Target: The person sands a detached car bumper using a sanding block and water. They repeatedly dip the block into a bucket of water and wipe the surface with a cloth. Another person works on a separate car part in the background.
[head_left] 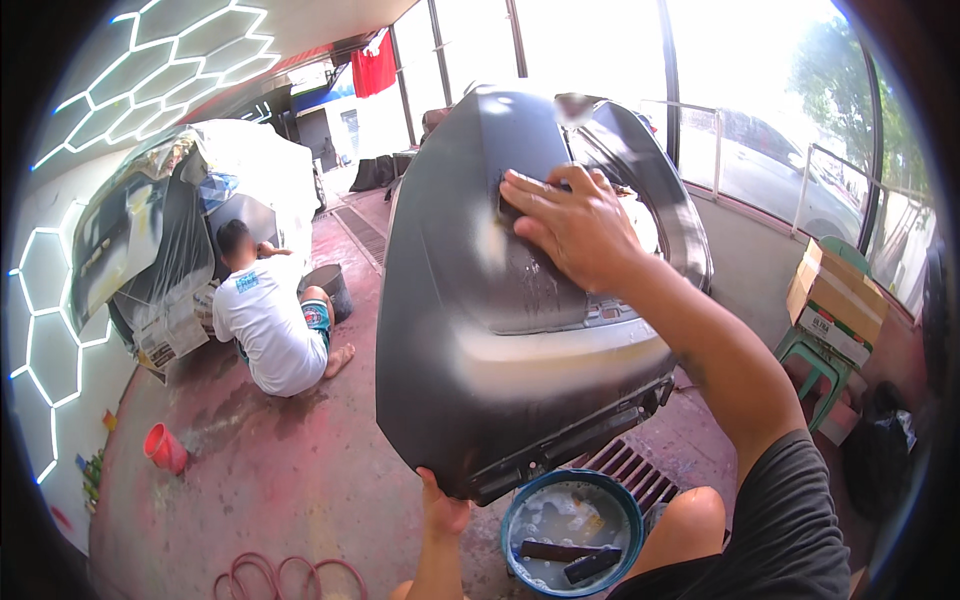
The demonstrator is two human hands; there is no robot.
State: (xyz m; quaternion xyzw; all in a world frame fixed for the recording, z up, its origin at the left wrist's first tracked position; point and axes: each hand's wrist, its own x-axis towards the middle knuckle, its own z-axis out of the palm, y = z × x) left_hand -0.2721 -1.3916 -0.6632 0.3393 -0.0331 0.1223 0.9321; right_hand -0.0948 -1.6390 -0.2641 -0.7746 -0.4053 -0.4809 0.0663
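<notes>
A large dark grey car bumper [470, 300] stands tilted in front of me, wet and dull on its surface. My right hand [570, 225] presses flat on its upper part, over a small dark sanding pad [510, 205] that shows only at my fingertips. My left hand [443, 508] grips the bumper's lower edge from underneath. Right below sits a blue bucket [520, 505] of cloudy water with two dark strips lying in it.
Another person in a white shirt [265, 325] squats at the left by a masked car [170, 230]. A red cup [165, 448], a red hose [285, 578], a floor drain grate [630, 470], a green stool [815, 365] and stacked cardboard boxes [835, 300] stand around.
</notes>
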